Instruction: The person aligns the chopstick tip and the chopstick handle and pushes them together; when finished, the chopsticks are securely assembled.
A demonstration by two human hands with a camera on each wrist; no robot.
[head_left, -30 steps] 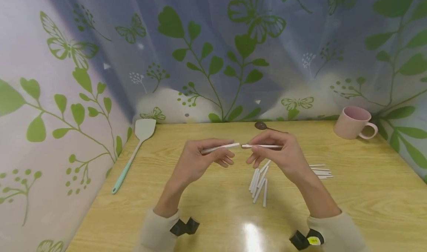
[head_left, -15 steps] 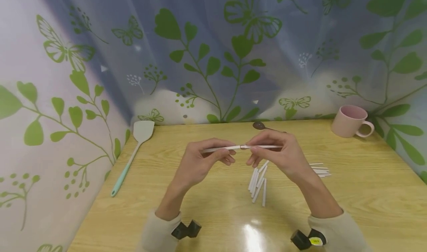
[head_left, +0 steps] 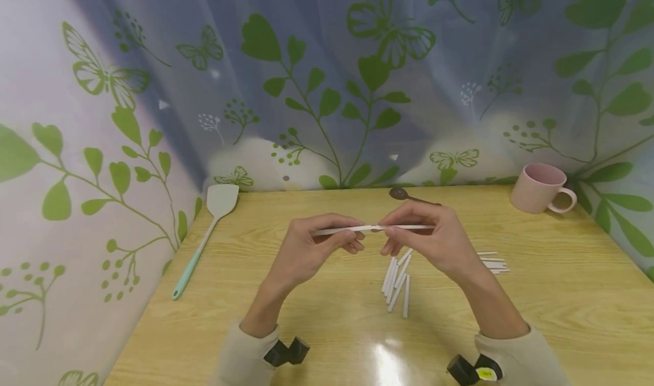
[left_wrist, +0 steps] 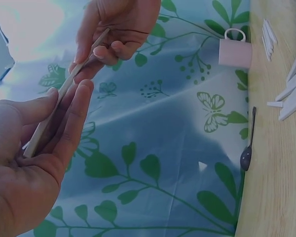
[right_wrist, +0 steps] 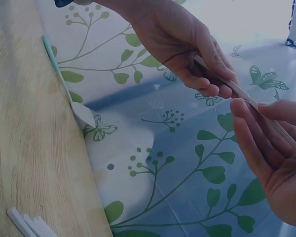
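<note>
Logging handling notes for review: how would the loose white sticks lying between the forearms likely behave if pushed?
The white sticks look thin, so probably light and easily nudged. Their straight lines suggest stiffness. Several overlap loosely, so a push would likely scatter them.

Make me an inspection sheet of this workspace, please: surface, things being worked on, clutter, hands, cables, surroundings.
Surface: wood-grain table, with a bright glare patch.
Job's things: left stick and right stick, both white, aligned end to end; whether joined, cannot tell. Two groups of loose sticks on the table.
Clutter: spatula at left, dark spoon at back, pink mug at right.
Hands: left hand and right hand each pinch a stick.
Cables: nothing seen.
Surroundings: leaf-and-butterfly hangings.
</note>
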